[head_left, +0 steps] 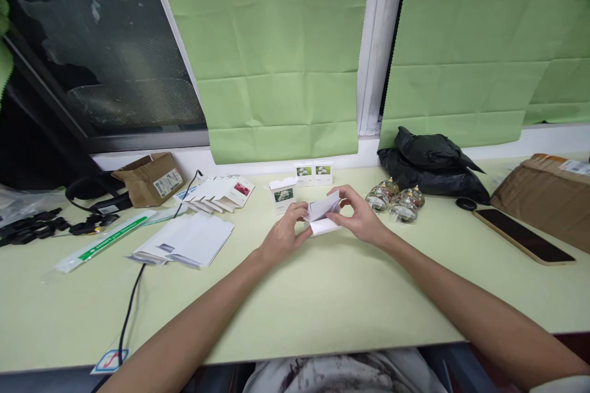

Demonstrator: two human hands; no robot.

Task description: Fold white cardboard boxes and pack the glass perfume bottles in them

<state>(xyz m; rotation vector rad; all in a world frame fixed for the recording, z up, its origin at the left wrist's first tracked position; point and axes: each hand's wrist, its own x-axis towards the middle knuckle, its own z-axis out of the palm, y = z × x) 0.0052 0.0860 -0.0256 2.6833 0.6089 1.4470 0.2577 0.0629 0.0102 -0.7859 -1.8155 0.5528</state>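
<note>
Left hand (pixel 284 230) and right hand (pixel 357 216) gripping white carton (pixel 322 216) between them, above pale green table (pixel 322 301)

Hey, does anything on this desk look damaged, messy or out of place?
Mostly tidy. The brown cardboard box at back left lies tipped with its flaps open, and the flat white cartons sit in a loose, fanned pile.

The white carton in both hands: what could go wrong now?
The white carton is only half folded between the left hand and right hand; hard pressure may crease it. The glass jars stand close beside the right hand, so an elbow swing might knock them.
</note>
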